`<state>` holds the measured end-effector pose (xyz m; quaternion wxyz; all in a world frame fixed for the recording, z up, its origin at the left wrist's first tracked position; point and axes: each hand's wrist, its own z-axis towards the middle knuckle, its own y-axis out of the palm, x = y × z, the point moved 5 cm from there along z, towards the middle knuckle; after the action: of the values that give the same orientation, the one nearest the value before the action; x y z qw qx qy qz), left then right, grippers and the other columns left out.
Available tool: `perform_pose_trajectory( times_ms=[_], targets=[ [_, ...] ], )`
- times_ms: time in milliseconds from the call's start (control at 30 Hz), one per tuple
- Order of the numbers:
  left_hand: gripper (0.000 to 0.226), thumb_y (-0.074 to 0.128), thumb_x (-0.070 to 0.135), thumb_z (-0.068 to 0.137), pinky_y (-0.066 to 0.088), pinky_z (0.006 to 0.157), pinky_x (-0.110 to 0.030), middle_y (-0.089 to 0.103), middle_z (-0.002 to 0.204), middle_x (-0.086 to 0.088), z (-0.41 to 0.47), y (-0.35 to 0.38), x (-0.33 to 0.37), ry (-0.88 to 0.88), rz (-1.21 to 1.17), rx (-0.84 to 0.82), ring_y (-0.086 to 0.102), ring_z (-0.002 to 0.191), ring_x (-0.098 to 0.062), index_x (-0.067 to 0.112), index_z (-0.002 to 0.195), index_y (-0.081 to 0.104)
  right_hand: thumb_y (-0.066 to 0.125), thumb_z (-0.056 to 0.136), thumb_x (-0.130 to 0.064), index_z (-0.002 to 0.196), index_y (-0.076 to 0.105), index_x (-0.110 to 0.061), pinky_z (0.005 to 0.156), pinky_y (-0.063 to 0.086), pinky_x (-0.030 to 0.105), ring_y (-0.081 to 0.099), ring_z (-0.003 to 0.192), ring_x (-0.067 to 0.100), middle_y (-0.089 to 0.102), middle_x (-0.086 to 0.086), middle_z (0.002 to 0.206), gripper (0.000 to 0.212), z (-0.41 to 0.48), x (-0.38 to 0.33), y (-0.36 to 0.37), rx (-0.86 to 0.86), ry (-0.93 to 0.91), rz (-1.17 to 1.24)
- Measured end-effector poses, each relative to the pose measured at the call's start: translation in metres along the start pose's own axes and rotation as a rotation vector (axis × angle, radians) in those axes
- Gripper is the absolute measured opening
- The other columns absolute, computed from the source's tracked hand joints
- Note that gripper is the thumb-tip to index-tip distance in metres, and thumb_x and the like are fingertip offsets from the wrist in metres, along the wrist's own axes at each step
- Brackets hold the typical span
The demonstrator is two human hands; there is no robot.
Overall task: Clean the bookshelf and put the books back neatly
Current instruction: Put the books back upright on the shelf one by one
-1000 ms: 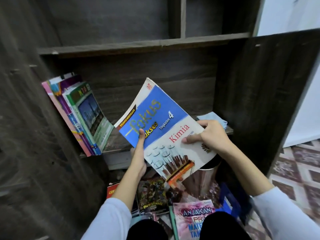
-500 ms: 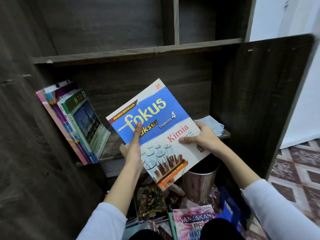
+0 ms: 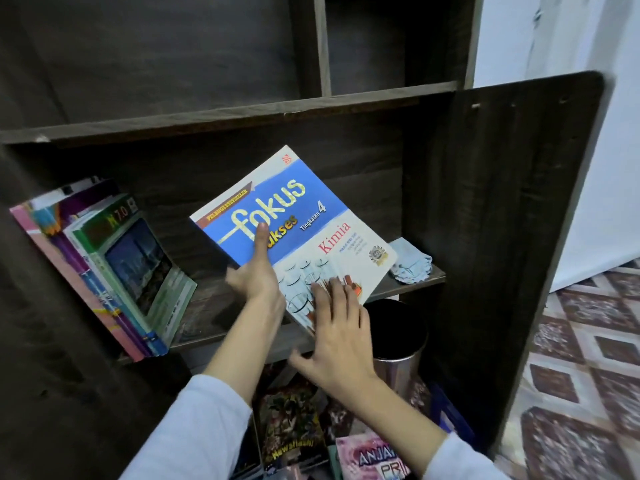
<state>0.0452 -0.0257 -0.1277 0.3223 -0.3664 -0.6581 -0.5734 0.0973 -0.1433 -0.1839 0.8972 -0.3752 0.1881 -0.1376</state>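
Since a moment ago our right hand [image 3: 341, 336] has slid to the Kimia book's [image 3: 294, 233] lower corner, fingers spread flat, while our left hand [image 3: 258, 271] pinches its spine edge, nearer the leaning books [image 3: 104, 265] lying leftward.

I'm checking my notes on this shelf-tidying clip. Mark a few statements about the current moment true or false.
1. The left hand grips the blue chemistry book. True.
2. A stack of books leans at the left end of the shelf. True.
3. The cloth lies on the floor. False: it lies on the shelf, at its right end.
4. The right hand holds the cloth. False: its fingers rest open on the book's lower edge.
5. The metal bin stands on the shelf. False: it stands below.
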Motion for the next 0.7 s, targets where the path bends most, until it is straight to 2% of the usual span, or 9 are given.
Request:
perform_pose_trajectory(
  times_ms=[100, 167, 267, 333, 400, 467, 500, 600, 700],
  targets=[
    [0.043, 0.086, 0.038, 0.062, 0.057, 0.059, -0.030, 0.067, 0.077, 0.006, -0.001, 0.016, 0.000, -0.004, 0.025, 0.008, 0.068, 0.064, -0.010, 0.019, 0.083, 0.054, 0.078, 0.041, -0.045, 0.132, 0.040, -0.010, 0.090, 0.050, 0.047, 0.050, 0.121, 0.042, 0.051, 0.021, 0.132, 0.105, 0.012, 0.000, 0.009, -0.023, 0.070, -0.036],
    [0.050, 0.088, 0.040, 0.058, 0.059, 0.062, -0.033, 0.071, 0.083, 0.002, -0.002, 0.031, -0.002, -0.007, 0.034, -0.029, 0.070, 0.068, -0.013, 0.014, 0.090, 0.059, 0.080, 0.049, -0.031, 0.133, 0.039, -0.011, 0.087, 0.051, 0.045, 0.054, 0.116, 0.041, 0.054, 0.022, 0.128, 0.095, 0.022, 0.005, 0.009, 0.021, 0.114, -0.039],
    [0.061, 0.087, 0.046, 0.056, 0.059, 0.063, -0.033, 0.072, 0.089, -0.001, -0.002, 0.051, -0.006, -0.019, 0.081, -0.058, 0.071, 0.071, -0.016, 0.011, 0.099, 0.063, 0.051, 0.074, -0.012, 0.136, 0.036, -0.011, 0.078, 0.056, 0.041, 0.062, 0.104, 0.038, 0.060, 0.021, 0.120, 0.063, 0.036, 0.020, 0.007, 0.111, 0.112, 0.003],
    [0.065, 0.085, 0.054, 0.054, 0.059, 0.069, -0.034, 0.071, 0.091, -0.001, 0.003, 0.058, -0.012, -0.030, 0.144, -0.034, 0.070, 0.075, -0.019, 0.013, 0.100, 0.064, 0.036, 0.074, -0.009, 0.136, 0.035, -0.009, 0.072, 0.058, 0.039, 0.065, 0.098, 0.035, 0.061, 0.021, 0.118, 0.062, 0.042, 0.025, 0.008, 0.050, 0.102, 0.043],
    [0.069, 0.082, 0.058, 0.053, 0.057, 0.075, -0.035, 0.069, 0.095, -0.002, 0.010, 0.059, -0.015, -0.029, 0.200, -0.011, 0.069, 0.082, -0.022, 0.014, 0.103, 0.064, 0.045, 0.068, -0.012, 0.134, 0.037, -0.009, 0.064, 0.058, 0.035, 0.068, 0.092, 0.031, 0.064, 0.019, 0.114, 0.067, 0.046, 0.028, 0.007, -0.016, 0.094, 0.068],
    [0.072, 0.081, 0.059, 0.047, 0.055, 0.082, -0.038, 0.069, 0.098, -0.003, 0.018, 0.061, -0.017, -0.021, 0.278, -0.009, 0.067, 0.087, -0.026, 0.016, 0.102, 0.063, 0.069, 0.058, -0.013, 0.136, 0.041, -0.010, 0.059, 0.055, 0.031, 0.069, 0.088, 0.028, 0.065, 0.014, 0.115, 0.082, 0.050, 0.030, 0.005, -0.076, 0.091, 0.067],
    [0.073, 0.079, 0.058, 0.042, 0.055, 0.084, -0.040, 0.069, 0.097, -0.004, 0.022, 0.062, -0.017, -0.013, 0.327, -0.019, 0.067, 0.087, -0.028, 0.016, 0.100, 0.063, 0.074, 0.060, -0.015, 0.141, 0.037, -0.012, 0.064, 0.054, 0.032, 0.067, 0.093, 0.029, 0.060, 0.012, 0.123, 0.089, 0.052, 0.030, 0.004, -0.104, 0.087, 0.094],
    [0.071, 0.074, 0.057, 0.038, 0.055, 0.083, -0.038, 0.070, 0.091, -0.004, 0.028, 0.070, -0.014, 0.037, 0.480, -0.075, 0.068, 0.085, -0.028, 0.017, 0.095, 0.064, 0.057, 0.080, -0.014, 0.150, 0.016, -0.022, 0.088, 0.042, 0.038, 0.054, 0.113, 0.035, 0.047, 0.008, 0.140, 0.081, 0.062, 0.030, 0.004, -0.196, 0.158, 0.307],
    [0.071, 0.073, 0.061, 0.046, 0.052, 0.088, -0.037, 0.069, 0.098, -0.002, 0.030, 0.083, -0.008, 0.136, 0.656, -0.145, 0.064, 0.096, -0.027, 0.019, 0.102, 0.060, 0.059, 0.078, -0.013, 0.145, 0.030, -0.026, 0.090, 0.039, 0.036, 0.054, 0.110, 0.036, 0.060, 0.011, 0.125, 0.074, 0.074, 0.035, 0.005, -0.171, 0.261, 0.476]
  ],
)
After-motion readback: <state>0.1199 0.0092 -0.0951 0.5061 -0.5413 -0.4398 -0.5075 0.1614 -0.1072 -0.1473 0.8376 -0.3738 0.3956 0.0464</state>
